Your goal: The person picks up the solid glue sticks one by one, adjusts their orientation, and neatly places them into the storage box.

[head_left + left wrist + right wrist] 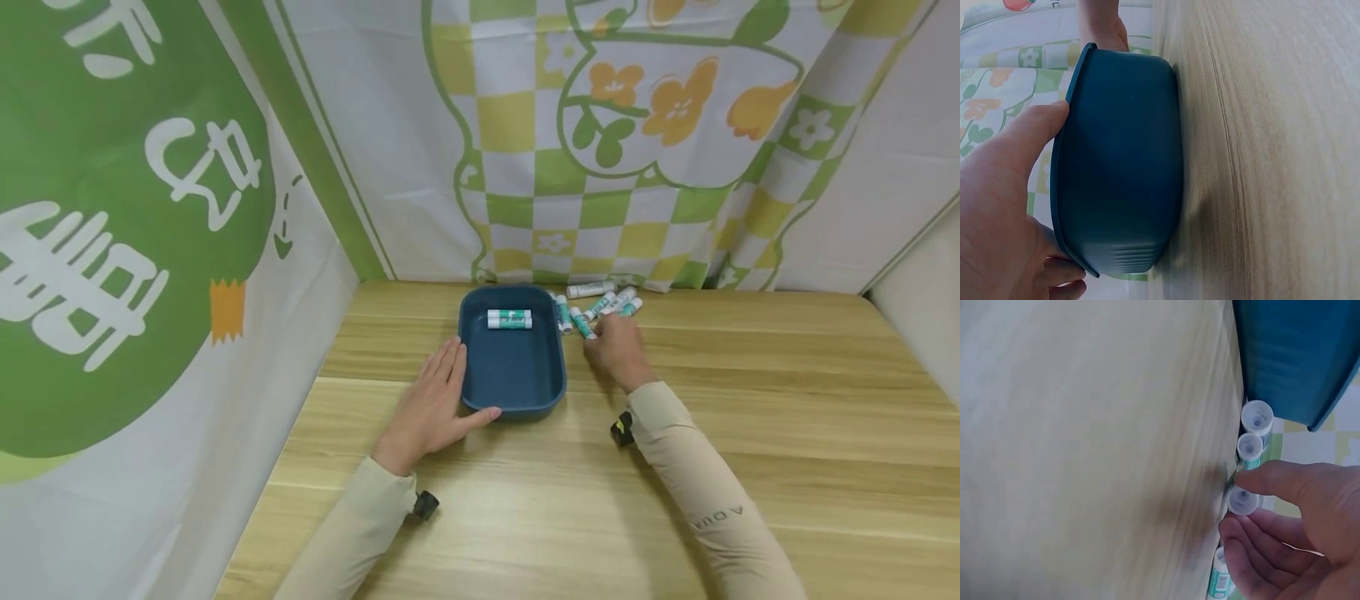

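Note:
A dark blue plastic tub (517, 375) stands on the table with two green-and-white glue sticks (509, 320) lying side by side inside. My left hand (427, 404) rests against it, straight fingers along the left rim and thumb stretched over the near rim. To the tub's right, my right hand (619, 350) pinches a glue stick (1243, 501) between thumb and fingers, at tabletop level. In the right wrist view, two more glue sticks (1256, 417) show their white ends between that hand and the tub. Another glue stick (1219, 578) lies on its other side.
Several loose glue sticks (618, 300) lie in a bunch beyond my right hand. One white glue stick (590, 289) lies near the back edge by the patterned curtain (592, 208). A printed cloth wall (300, 250) borders the wooden table (750, 400) on the left.

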Demonstrator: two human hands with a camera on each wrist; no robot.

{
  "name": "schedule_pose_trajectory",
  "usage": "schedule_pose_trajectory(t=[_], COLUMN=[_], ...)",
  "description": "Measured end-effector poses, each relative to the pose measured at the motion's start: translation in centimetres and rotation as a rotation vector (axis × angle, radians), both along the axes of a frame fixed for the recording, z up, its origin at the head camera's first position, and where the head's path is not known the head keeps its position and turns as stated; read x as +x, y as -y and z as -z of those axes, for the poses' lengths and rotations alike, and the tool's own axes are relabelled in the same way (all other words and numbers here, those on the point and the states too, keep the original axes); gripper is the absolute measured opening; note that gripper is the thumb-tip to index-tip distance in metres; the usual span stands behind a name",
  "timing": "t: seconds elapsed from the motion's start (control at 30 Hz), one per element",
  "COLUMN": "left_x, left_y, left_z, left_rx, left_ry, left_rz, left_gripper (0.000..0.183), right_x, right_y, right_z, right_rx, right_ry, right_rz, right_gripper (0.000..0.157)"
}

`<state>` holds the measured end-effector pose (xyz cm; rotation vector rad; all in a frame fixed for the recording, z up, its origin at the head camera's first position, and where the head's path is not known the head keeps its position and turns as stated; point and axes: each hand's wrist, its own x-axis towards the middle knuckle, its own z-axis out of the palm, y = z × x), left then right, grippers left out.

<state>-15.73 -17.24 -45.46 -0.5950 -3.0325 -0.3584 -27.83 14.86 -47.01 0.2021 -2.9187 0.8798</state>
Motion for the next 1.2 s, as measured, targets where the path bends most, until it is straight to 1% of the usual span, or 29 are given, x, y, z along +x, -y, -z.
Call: schedule_pose_trajectory(t=[0.07, 0.13, 0.2, 0.27, 0.4, 0.5, 0.63, 0.7, 0.87, 1.0, 1.13, 1.2], left_x=[0.0, 0.0, 0.0, 0.0, -0.1, -0.1, 0.1, 0.1, 0.1, 0.1, 0.1, 0.0], left_y=[0.0, 0.1, 0.1, 0.2, 0.3, 0.3, 0.3, 0.3, 0.2, 0.1, 0.1, 0.1], left_z=[-0.1, -0.2, -0.3, -0.3, -0.2, -0.2, -0.3, -0.3, -0.1, 0.0, 0.0, 0.1], left_rx=[0.0, 0.005, 0.005, -0.001, -0.006, 0.002, 0.009, 0.007, 0.004, 0.01, 0.023, 0.028], left_ry=[0.001, 0.0, -0.004, -0.008, -0.013, -0.012, -0.008, -0.006, 0.0, 0.002, 0.003, 0.003], left_rz=[0.002, 0.006, 0.01, 0.011, 0.012, 0.011, 0.01, 0.008, 0.005, 0.001, -0.001, -0.003], left_gripper=[0.116, 0.116, 0.115, 0.115, 0.115, 0.115, 0.116, 0.116, 0.117, 0.116, 0.116, 0.115], right_x=[-0.1, -0.2, -0.2, -0.3, -0.6, -0.8, -1.0, -1.1, -1.2, -1.1, -0.9, -0.8], right_y=[-0.3, -0.5, -0.7, -0.9, -1.2, -1.3, -1.2, -1.0, -0.6, -0.1, 0.6, 1.0], right_z=[0.0, -0.1, -0.5, -1.0, -1.9, -2.4, -3.1, -3.5, -4.8, -5.8, -6.6, -6.8], right_rx=[-0.01, -0.03, -0.049, -0.059, -0.075, -0.102, -0.121, -0.112, -0.11, -0.128, -0.15, -0.169], right_ry=[-0.026, -0.056, -0.097, -0.152, -0.253, -0.305, -0.328, -0.338, -0.39, -0.421, -0.421, -0.414], right_rz=[0.015, 0.033, 0.035, 0.034, 0.016, 0.01, 0.004, -0.004, -0.066, -0.104, -0.125, -0.152], right_gripper=[0.043, 0.033, 0.02, 0.014, 0.016, 0.016, 0.018, 0.018, 0.019, 0.018, 0.018, 0.019])
